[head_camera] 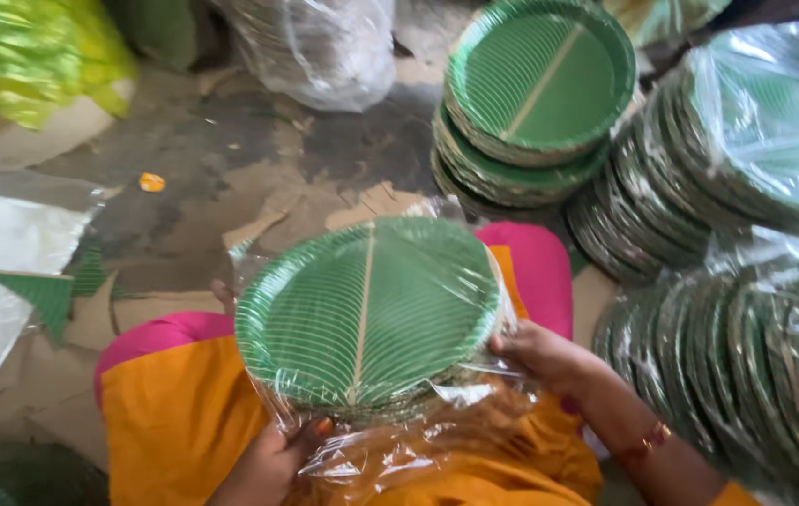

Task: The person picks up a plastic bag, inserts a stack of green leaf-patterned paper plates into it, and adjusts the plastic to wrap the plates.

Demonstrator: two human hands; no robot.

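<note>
- Held over the lap at the frame's centre, a stack of green leaf-print paper plates (366,314) sits half inside a clear plastic bag (399,440), a pale midrib line running down the top plate
- Left hand (268,464), at 7 o'clock of the stack, has its fingers curled under the stack's lower edge, gripping plates and bag film together
- Right hand (540,356), at 3 o'clock of the stack, pinches the bag film against the plates' rim with fingers pressed together; a red and gold bangle (650,439) circles that wrist
- Orange garment with pink trim (170,403) lies beneath the stack, from 8 o'clock round to 2 o'clock
- At 1 o'clock, well apart, an unwrapped pile of the same green plates (535,94) stands on the floor
- From 2 to 4 o'clock, wrapped stacks of plates (746,150) in glossy clear film lean on their edges, touching one another
- At 12 o'clock a bulging clear sack (324,47) rests on the grey, cracked floor (231,159)
- At 10 o'clock a crumpled yellow-green shiny sheet (34,52); at 9 o'clock flat clear bags (6,244) and green paper offcuts (48,295)
</note>
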